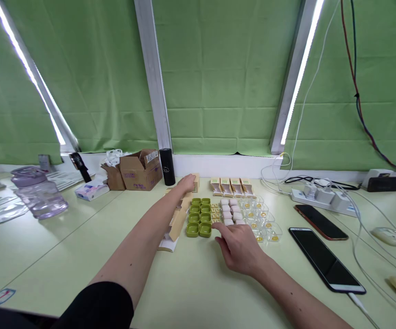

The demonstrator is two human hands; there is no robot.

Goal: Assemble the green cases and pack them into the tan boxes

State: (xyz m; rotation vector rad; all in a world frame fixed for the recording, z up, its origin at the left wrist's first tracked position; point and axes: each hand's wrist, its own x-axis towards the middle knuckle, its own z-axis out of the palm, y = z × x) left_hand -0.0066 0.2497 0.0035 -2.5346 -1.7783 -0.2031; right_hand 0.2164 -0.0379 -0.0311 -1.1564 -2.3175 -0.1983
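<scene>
My left hand [186,183] reaches far across the table and closes round a small tan box [195,182] at the head of a row of flat tan boxes [178,218]. My right hand [238,247] rests near the table's middle, fingers loosely curled, index finger touching the small yellow pieces [215,213] beside the green square trays [199,216]. Right of these lie white rounded pieces [231,210], clear cups with yellow bits [262,220], and several open tan boxes [231,186] behind.
A black cylinder [167,166] and cardboard boxes [141,169] stand at the back. A clear water jug [37,191] and a tissue pack [90,189] sit left. Two phones [324,256], a power strip [323,196] with cables and a mouse [388,235] lie right.
</scene>
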